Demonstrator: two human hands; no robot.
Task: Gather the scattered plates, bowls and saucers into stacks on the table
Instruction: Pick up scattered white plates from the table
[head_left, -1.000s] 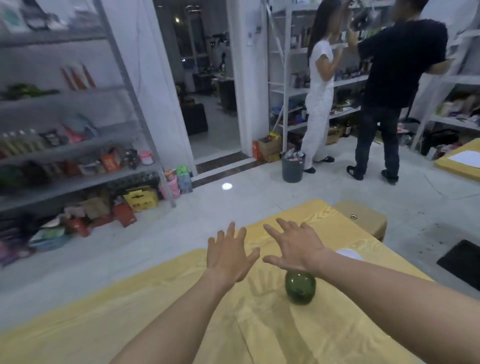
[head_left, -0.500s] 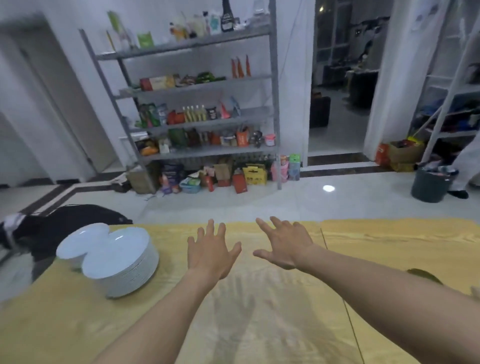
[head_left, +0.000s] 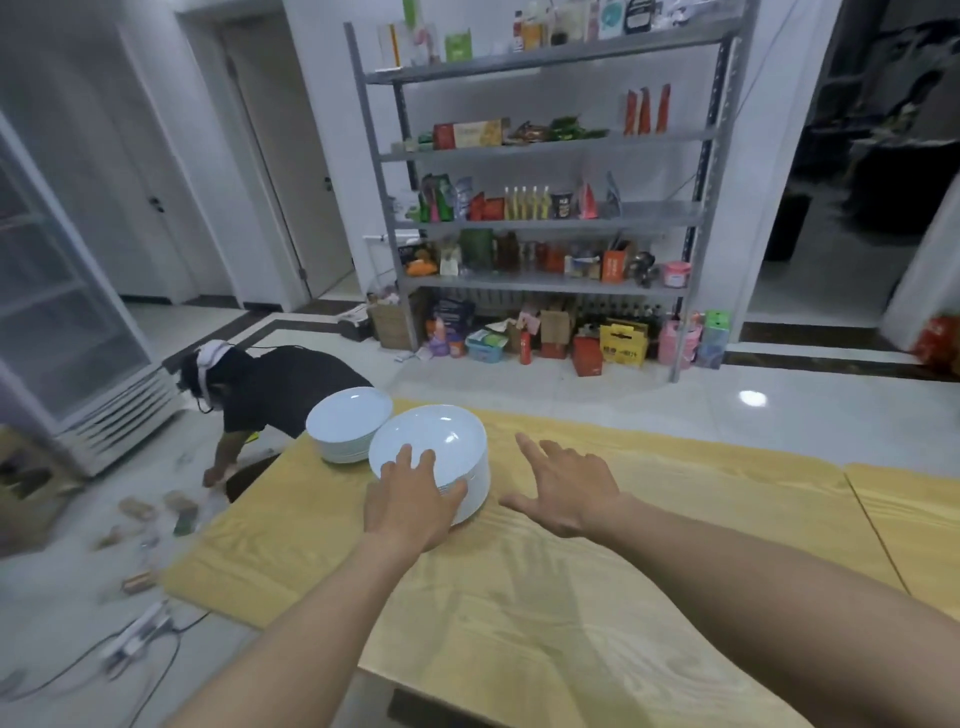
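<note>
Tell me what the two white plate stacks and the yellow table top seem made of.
Nearer plate stack: smooth glossy white with small light glints, probably glazed ceramic, possibly melamine. Farther plate stack: same look. Table: pale yellow, matte, wavy grain lines; wood or printed wood-look laminate, cannot tell which.

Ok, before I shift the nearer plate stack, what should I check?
1. Left hand on nearer stack: ok, fingers lie on its top plate.
2. Right hand free: ok, open above the table.
3. Nearer stack even: ok.
4. Farther stack clear of the corner edge: cannot tell.
5. Gap between stacks: cannot tell, they overlap in view.
6. Crouching person by that corner: not ok, close.
</note>
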